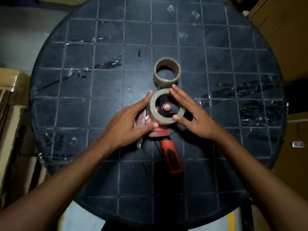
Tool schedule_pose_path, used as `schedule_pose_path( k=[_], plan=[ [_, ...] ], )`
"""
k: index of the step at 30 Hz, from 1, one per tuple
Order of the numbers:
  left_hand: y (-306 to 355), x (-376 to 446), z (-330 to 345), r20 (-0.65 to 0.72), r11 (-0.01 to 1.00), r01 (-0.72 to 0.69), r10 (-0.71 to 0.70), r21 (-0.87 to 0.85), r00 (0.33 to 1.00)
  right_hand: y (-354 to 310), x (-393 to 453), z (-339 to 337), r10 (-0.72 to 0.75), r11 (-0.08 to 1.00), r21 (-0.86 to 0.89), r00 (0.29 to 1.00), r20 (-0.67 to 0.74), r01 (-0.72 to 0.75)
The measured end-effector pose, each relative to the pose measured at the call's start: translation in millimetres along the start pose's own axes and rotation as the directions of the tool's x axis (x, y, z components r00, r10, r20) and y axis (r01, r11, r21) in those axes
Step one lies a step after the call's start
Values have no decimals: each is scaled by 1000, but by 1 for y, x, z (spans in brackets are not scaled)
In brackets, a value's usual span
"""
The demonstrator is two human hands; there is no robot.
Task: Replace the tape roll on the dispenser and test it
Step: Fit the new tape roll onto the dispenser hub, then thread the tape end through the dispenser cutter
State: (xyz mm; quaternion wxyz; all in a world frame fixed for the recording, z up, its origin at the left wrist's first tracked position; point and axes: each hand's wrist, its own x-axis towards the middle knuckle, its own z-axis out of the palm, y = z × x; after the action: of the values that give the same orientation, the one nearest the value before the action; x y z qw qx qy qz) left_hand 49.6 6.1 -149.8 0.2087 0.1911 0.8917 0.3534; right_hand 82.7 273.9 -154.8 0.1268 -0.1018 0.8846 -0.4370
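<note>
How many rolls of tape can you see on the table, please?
2: one roll sits on the red dispenser between both hands, the other roll lies just beyond it on the table.

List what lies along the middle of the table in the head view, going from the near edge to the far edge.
Red dispenser handle → tape roll on the dispenser, held between the left hand and right hand → loose tape roll → bare black table.

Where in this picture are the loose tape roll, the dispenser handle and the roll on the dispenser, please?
loose tape roll [167,80], head view, near outer wall.
dispenser handle [171,157], head view, middle of the red grip.
roll on the dispenser [154,107], head view, left rim.
</note>
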Motion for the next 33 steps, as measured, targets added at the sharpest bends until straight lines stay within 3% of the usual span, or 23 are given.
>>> schedule_pose_path(
  k=[4, 10, 14, 19, 26, 33],
  plan=[
    [-8, -16, 5, -91, 998, 35, -39, -45, 995, -5, -13, 13, 21, 1000, 12, 995, -99, -20],
    [-1, -23, -13, -3, 989, 146, -146, 25, 989, -26, -55, 53, 197, 975, 152, 951, -240, -164],
    [2, -33, 3, -149, 980, 194, -185, 47, 971, -34, -67, 85, 267, 952, 228, 918, -294, -204],
    [4, -45, 38, -318, 947, 236, -298, -218, 900, -27, -66, 107, 268, 944, 282, 897, -351, -172],
    [12, -51, 49, -272, 808, 213, -414, -549, 869, -29, -60, 124, 270, 935, 332, 859, -435, -126],
    [16, -51, 50, -248, 749, 216, -454, -626, 856, -27, -61, 124, 258, 937, 331, 868, -425, -116]
  ],
)
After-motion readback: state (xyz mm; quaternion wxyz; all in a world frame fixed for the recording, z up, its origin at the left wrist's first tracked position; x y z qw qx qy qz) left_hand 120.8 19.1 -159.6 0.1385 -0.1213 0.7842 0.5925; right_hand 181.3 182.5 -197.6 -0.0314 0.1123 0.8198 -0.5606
